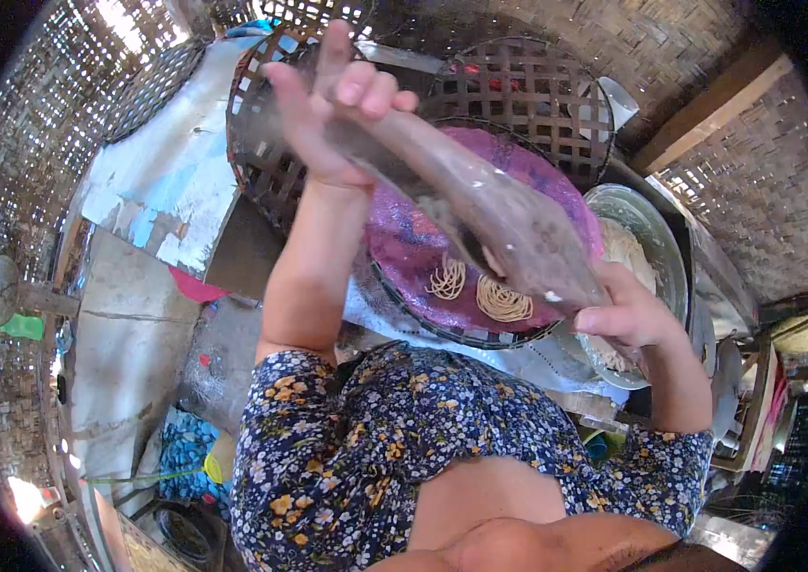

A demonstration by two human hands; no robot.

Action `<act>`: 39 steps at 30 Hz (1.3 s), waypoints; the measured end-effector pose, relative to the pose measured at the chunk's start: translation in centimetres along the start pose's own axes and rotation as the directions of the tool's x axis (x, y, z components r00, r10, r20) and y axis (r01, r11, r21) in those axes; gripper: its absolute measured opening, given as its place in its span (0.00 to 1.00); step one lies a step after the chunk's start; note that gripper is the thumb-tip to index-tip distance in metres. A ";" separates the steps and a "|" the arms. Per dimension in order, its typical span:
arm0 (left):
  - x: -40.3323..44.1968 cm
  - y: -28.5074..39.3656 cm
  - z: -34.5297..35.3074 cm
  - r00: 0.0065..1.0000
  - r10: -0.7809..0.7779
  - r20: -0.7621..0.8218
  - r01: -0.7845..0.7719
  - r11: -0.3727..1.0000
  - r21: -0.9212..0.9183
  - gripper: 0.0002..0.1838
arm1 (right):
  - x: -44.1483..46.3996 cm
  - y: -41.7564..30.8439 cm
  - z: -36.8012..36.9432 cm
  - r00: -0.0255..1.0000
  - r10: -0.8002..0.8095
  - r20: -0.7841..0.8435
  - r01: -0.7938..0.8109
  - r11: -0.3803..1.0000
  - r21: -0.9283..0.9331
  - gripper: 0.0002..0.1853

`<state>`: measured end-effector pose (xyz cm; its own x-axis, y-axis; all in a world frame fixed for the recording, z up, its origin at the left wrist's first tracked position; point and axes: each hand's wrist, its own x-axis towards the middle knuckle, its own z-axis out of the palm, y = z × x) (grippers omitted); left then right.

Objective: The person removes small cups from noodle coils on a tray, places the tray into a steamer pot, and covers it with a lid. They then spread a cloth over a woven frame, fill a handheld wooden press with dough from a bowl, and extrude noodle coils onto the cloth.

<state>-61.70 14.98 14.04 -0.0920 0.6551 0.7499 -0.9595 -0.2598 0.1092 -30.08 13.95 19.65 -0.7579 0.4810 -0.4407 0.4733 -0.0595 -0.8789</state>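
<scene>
A long, greyish, see-through plastic bag or sheet [499, 205] stretches diagonally between my two hands, above a round tray. My left hand [333, 114] is raised at its upper end, fingers partly spread, thumb side against it. At the lower right end, my right hand [628, 310] has its fingers wrapped round it. Under it the round tray is lined with pink-purple sheeting [404, 257]. On the lining lie a small noodle coil [447, 279] and a larger noodle coil [504, 301]. What the bag holds, if anything, is unclear.
A metal basin [666, 238] with pale noodles or dough [623, 250] stands right of the tray. Open-weave baskets [528, 86] are behind. A worn pale board [161, 181] lies at left, and a wooden beam [714, 110] crosses the upper right.
</scene>
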 end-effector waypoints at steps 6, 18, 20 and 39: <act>-1.6 -0.2 2.3 0.998 -0.039 0.043 0.039 0.999 0.013 0.35 | -1.7 0.3 0.5 0.993 0.089 0.078 -0.083 0.994 -0.077 0.33; 0.6 2.1 4.2 0.979 -0.037 0.198 0.036 0.999 0.009 0.37 | -1.2 -1.9 1.5 0.992 -0.082 -0.095 0.066 0.984 -0.165 0.35; 0.0 1.7 5.4 0.991 -0.044 0.128 0.040 0.998 0.038 0.37 | -1.2 -1.4 1.8 0.993 -0.107 -0.051 0.104 0.993 -0.051 0.36; -10.2 -8.9 -2.5 0.568 -0.584 -0.581 0.801 0.230 0.552 0.26 | -4.1 4.4 -0.2 0.987 -0.055 -0.153 0.036 0.991 -0.126 0.36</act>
<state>-52.88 12.41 3.74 0.3529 0.9355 -0.0170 -0.1473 0.0735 0.9864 -24.75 11.89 17.64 -0.7051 0.6118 -0.3585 0.4989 0.0687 -0.8640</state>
